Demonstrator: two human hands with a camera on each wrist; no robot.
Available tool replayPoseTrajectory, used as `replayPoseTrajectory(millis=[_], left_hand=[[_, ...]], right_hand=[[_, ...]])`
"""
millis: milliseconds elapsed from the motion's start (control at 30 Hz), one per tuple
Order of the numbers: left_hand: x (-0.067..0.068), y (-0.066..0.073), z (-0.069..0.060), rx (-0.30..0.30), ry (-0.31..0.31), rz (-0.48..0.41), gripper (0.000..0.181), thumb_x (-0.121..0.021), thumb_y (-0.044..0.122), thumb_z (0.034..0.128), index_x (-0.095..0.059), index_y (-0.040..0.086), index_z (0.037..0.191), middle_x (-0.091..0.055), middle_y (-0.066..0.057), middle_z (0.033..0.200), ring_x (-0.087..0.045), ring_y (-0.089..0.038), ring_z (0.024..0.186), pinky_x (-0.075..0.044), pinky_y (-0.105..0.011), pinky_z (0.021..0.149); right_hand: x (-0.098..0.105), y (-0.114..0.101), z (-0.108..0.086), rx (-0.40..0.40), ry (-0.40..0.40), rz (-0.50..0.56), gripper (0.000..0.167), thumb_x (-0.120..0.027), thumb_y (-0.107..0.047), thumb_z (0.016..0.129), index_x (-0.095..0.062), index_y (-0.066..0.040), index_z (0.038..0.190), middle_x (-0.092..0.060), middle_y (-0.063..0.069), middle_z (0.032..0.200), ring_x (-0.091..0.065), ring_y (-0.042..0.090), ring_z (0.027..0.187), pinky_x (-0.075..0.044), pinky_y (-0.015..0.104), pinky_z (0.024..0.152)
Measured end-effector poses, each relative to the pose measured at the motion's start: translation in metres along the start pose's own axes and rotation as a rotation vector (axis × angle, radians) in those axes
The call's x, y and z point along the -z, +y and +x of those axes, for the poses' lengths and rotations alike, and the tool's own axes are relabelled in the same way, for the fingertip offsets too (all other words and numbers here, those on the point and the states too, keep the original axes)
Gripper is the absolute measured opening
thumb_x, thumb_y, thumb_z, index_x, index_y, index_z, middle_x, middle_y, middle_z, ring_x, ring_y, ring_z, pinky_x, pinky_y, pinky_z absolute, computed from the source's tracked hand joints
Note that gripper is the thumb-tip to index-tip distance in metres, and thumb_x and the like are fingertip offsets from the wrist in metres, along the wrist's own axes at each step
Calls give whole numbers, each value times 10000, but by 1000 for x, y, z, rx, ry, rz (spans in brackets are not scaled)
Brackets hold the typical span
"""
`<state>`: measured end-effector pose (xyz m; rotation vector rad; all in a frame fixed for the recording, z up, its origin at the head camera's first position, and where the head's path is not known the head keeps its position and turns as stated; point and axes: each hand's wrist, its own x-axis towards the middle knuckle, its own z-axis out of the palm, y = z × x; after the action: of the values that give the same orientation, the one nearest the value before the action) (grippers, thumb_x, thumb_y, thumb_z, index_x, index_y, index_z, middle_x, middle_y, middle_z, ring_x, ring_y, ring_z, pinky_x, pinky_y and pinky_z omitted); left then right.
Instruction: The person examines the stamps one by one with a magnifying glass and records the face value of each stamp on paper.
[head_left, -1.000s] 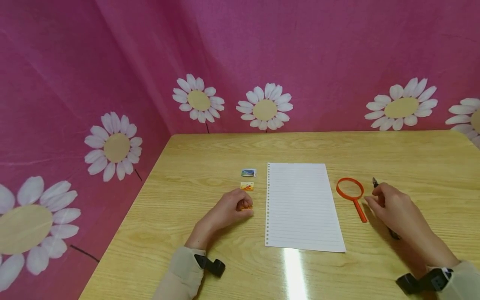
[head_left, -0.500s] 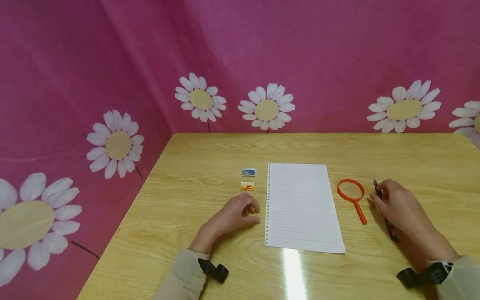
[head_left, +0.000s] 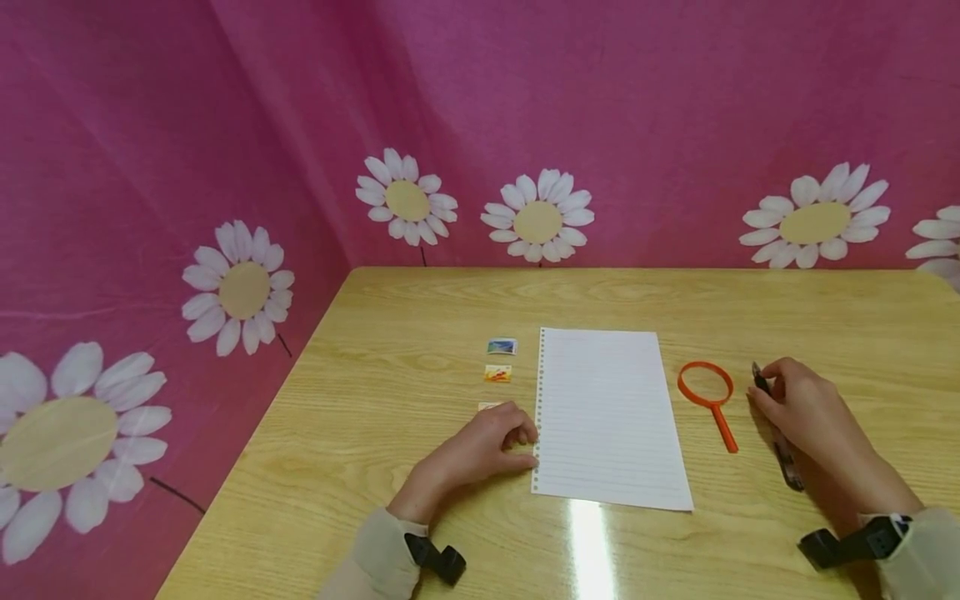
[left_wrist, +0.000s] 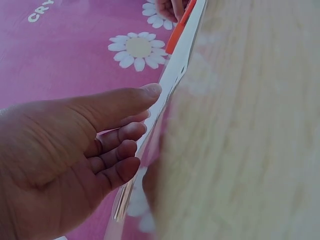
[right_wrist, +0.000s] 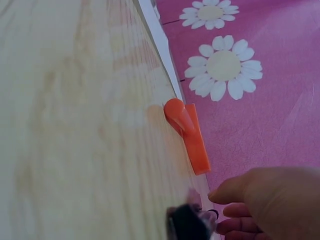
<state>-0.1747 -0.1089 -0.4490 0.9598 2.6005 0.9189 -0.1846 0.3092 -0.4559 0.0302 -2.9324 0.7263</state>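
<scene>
In the head view my left hand (head_left: 487, 450) lies beside the left edge of a lined, hole-punched sheet of paper (head_left: 607, 417). Its fingers are loosely bent, and the fingertips and thumb reach that edge. Just above the hand is a small stamp-like slip (head_left: 489, 406), partly hidden. My right hand (head_left: 810, 408) is over a slim dark pen-like tool (head_left: 784, 467) with a pointed tip, thumb and fingers on either side of it. Whether they pinch it is unclear. In the right wrist view the tool's near end (right_wrist: 187, 222) is blurred.
A red magnifying glass (head_left: 723, 429) lies between the paper and my right hand. Two stamp-like pictures, one blue (head_left: 502, 346) and one yellow-orange (head_left: 498, 373), lie left of the paper. A pink flowered cloth (head_left: 637, 125) rises behind the wooden table (head_left: 390, 350).
My left hand has moved right and toward me, off the third slip to the paper's edge, its fingers loosening. My right thumb and fingers have shifted slightly over the dark tool, which stays put.
</scene>
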Motion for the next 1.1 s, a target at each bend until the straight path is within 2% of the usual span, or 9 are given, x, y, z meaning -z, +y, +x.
replayPoseTrajectory(millis=[367, 733, 933, 1033, 1100], left_hand=[[-5, 8, -2, -21, -43, 30, 236, -778, 201, 840, -648, 94, 1005, -584, -9, 921, -483, -75, 817, -417, -145, 752], [-6, 9, -2, -17, -50, 36, 235, -779, 202, 841, -646, 102, 1006, -567, 0, 917, -474, -77, 814, -411, -145, 745], [-7, 8, -2, -14, -56, 30, 231, -778, 202, 841, -653, 103, 1007, -565, 3, 916, -472, -70, 810, -415, -145, 747], [-8, 8, -2, -10, -57, 30, 226, -779, 203, 840, -656, 108, 1005, -565, 6, 914, -473, -69, 810, -416, -145, 748], [-8, 7, -1, -7, -57, 31, 225, -781, 203, 839, -657, 112, 1003, -565, 7, 914, -473, -67, 810, -417, -145, 748]], right_hand=[[-2, 3, 3, 26, 23, -19, 327, -668, -70, 888, -487, 134, 1069, -551, 192, 764, -505, 231, 630, -435, 319, 535], [-1, 3, 2, 23, 41, -17, 295, -645, -47, 894, -478, 146, 1041, -595, 262, 788, -545, 252, 619, -394, 268, 475], [0, 5, 0, -5, 7, 3, 400, -637, -52, 896, -381, 148, 1132, -625, 303, 813, -577, 303, 634, -447, 343, 519], [0, 6, 0, 36, 19, -7, 407, -628, -33, 897, -359, 113, 1165, -596, 265, 760, -521, 263, 598, -403, 326, 513], [-1, 6, 0, 95, 45, -31, 364, -622, -11, 898, -383, 84, 1155, -559, 210, 709, -471, 229, 579, -359, 311, 509]])
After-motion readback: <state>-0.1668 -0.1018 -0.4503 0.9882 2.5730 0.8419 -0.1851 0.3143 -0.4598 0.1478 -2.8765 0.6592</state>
